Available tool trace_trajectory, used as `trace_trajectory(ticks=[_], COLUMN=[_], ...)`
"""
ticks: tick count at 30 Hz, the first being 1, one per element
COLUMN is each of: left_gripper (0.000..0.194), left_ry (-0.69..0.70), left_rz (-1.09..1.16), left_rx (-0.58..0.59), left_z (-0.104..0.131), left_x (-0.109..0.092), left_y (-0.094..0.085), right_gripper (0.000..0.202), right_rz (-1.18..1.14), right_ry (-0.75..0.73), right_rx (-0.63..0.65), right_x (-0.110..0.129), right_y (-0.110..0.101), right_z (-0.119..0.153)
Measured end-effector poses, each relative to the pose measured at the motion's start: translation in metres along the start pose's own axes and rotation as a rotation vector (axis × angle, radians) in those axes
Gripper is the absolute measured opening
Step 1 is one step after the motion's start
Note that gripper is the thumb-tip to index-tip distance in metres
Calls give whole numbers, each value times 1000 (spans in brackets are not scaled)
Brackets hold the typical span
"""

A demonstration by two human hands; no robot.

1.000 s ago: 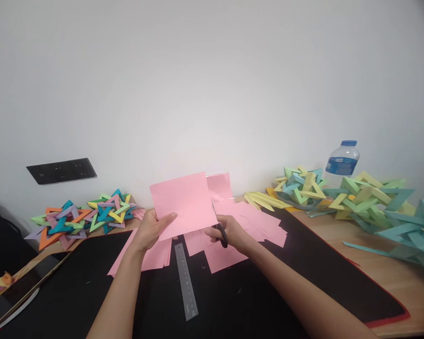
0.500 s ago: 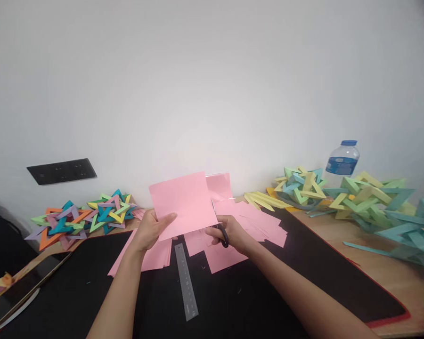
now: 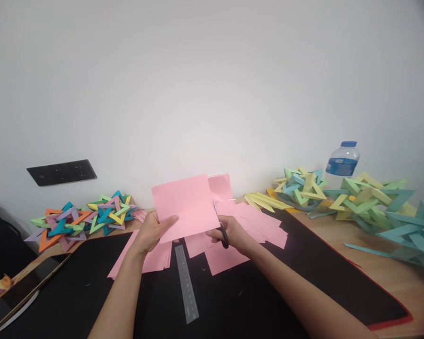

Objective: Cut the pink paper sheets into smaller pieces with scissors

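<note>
A pink paper sheet is held up above the black mat, pinched at its lower left by my left hand. My right hand is closed around the black handles of the scissors, whose blades stand at the sheet's right edge. Behind the blades, another pink piece stands upright. Below the hands lie a pink stack on the left and several loose pink sheets on the right. Between them rests a metal ruler.
Folded paper stars sit at the back left, with more paper models and a bottle at the right. Yellow strips lie behind the pink sheets. A phone is at the left edge.
The held sheet and my left hand have shifted slightly to the right. My right hand still grips the scissors in nearly the same place.
</note>
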State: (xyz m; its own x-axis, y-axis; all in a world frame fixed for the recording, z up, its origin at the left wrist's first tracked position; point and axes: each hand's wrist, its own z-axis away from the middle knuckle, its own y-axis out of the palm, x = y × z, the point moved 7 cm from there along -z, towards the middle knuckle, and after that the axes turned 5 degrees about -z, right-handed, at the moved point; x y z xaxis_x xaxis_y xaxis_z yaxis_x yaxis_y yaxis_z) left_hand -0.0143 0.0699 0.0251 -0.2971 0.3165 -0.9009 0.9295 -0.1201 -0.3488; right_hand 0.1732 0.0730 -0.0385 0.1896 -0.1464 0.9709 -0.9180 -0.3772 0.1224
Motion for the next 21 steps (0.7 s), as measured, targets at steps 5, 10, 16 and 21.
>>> trace_trajectory(ticks=[5, 10, 16, 21], left_gripper=[30, 29, 28, 30], left_ry=[9, 4, -4, -14], left_rz=[27, 30, 35, 69], left_rx=[10, 12, 2, 2], left_z=[-1, -1, 0, 0], left_x=[0, 1, 0, 0], left_y=[1, 1, 1, 1], right_gripper=[36, 36, 34, 31], right_rz=[-8, 6, 13, 42], right_ry=[-9, 8, -3, -2], right_rx=[3, -11, -1, -12], right_x=[3, -2, -4, -2], right_y=[1, -2, -3, -3], right_z=[0, -1, -2, 0])
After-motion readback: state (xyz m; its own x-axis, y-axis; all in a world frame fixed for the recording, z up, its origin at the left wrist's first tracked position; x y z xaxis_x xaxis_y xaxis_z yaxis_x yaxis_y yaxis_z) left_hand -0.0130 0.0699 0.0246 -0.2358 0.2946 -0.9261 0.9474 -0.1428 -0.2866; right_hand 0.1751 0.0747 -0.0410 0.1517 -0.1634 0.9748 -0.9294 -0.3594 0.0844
